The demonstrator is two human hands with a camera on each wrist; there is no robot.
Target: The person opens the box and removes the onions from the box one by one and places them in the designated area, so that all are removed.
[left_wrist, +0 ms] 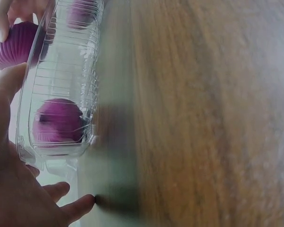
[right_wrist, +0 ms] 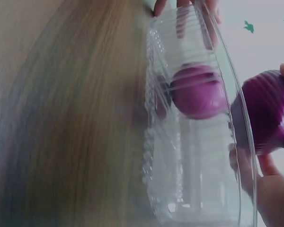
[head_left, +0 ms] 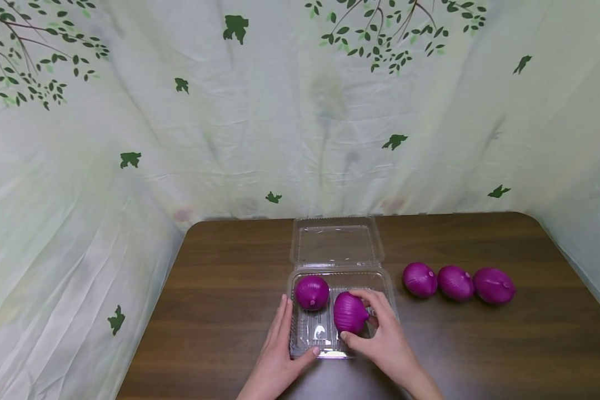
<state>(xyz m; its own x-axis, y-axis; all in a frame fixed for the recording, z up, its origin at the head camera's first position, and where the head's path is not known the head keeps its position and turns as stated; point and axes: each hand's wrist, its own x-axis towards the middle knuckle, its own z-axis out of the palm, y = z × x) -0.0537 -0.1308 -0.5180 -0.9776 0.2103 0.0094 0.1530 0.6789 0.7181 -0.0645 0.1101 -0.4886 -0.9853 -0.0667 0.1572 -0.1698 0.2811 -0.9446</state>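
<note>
A clear plastic clamshell container (head_left: pixel 296 333) lies on the table with its hinged lid folded back. One red onion (head_left: pixel 312 293) sits in the back left of its base. My right hand (head_left: pixel 386 340) pinches another red onion (head_left: pixel 349 314) between thumb and fingers, over the right half of the base. Both wrist views put this held onion (right_wrist: pixel 265 113) at the level of the container's rim, above its floor. My left hand (head_left: pixel 282 353) lies along the container's left side with straight fingers, its thumb (left_wrist: pixel 12 80) at the front rim.
Three more red onions (head_left: pixel 456 283) lie in a row on the brown wooden table (head_left: pixel 230 289), right of the container. The opened lid (head_left: pixel 337 244) reaches to the table's back edge. A pale curtain (head_left: pixel 280 122) with leaf prints hangs behind.
</note>
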